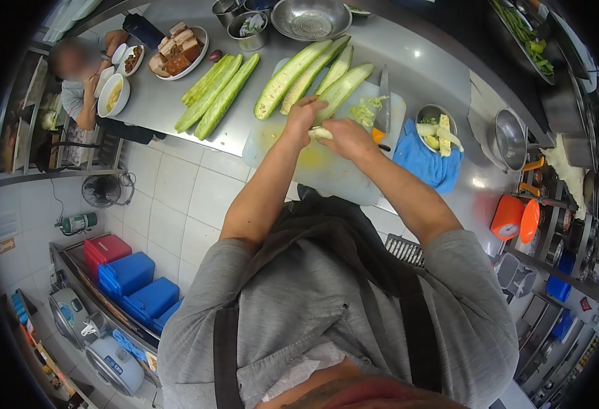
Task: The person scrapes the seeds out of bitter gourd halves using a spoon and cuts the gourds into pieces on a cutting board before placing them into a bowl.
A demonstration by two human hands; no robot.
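Note:
Both my hands meet over the near part of a pale cutting board point(381, 174). My left hand point(304, 117) has its fingers curled round a small pale green piece point(320, 133), whose other end my right hand point(346, 138) grips. Just beyond my hands lie long halved green gourds point(291, 78) with pale, seeded cut faces; one half point(344, 87) reaches down to my fingers. Light green shreds point(365, 110) are heaped right of my right hand. A knife point(383, 102) lies on the board's right side, beside an orange-handled tool point(379, 135).
More green gourd pieces point(218, 95) lie left on the steel counter. A plate of meat chunks point(179, 54) and metal bowls point(311, 19) stand behind. At right are a bowl of trimmings point(438, 129) and a blue cloth point(425, 160). Another person point(74, 92) is at far left.

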